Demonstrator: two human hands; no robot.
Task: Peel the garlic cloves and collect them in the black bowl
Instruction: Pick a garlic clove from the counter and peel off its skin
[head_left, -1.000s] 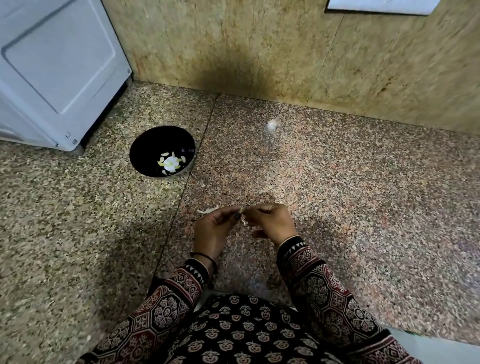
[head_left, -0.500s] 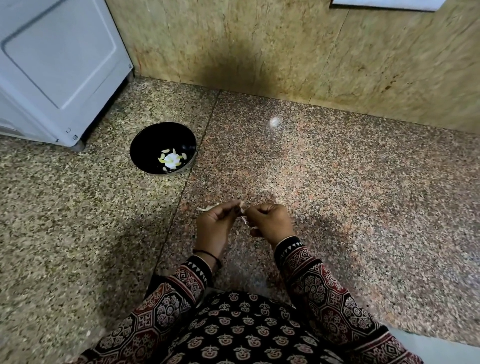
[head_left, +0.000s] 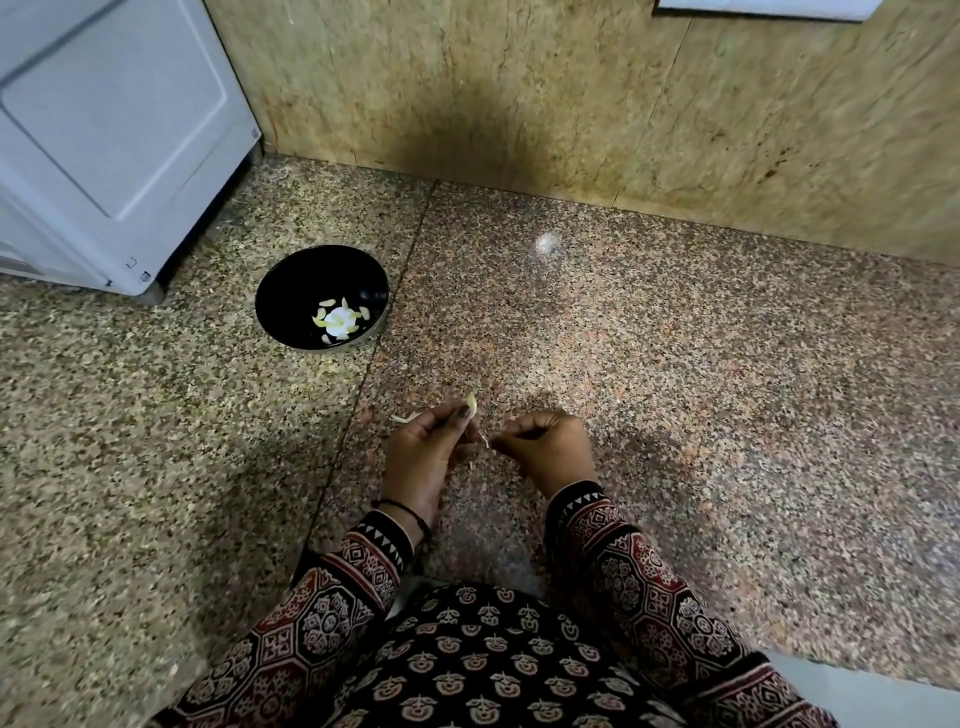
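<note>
My left hand (head_left: 423, 449) pinches a pale garlic clove (head_left: 471, 401) between thumb and fingertips, the clove's tip sticking up above the thumb. A strip of papery skin (head_left: 405, 417) pokes out on the far side of that hand. My right hand (head_left: 545, 449) is curled a little to the right and pinches a small scrap of skin (head_left: 484, 440). The black bowl (head_left: 291, 291) stands on the floor to the upper left of my hands, with several peeled cloves (head_left: 340, 318) lying in its bottom.
The floor is speckled stone with a seam running from the bowl toward my lap. A white appliance (head_left: 114, 130) fills the upper left corner, close to the bowl. A tan stone wall (head_left: 571, 104) closes the far side.
My hands have drawn apart; the right hand has pulled away to the right with a scrap of skin, and the clove now shows above my left thumb.
</note>
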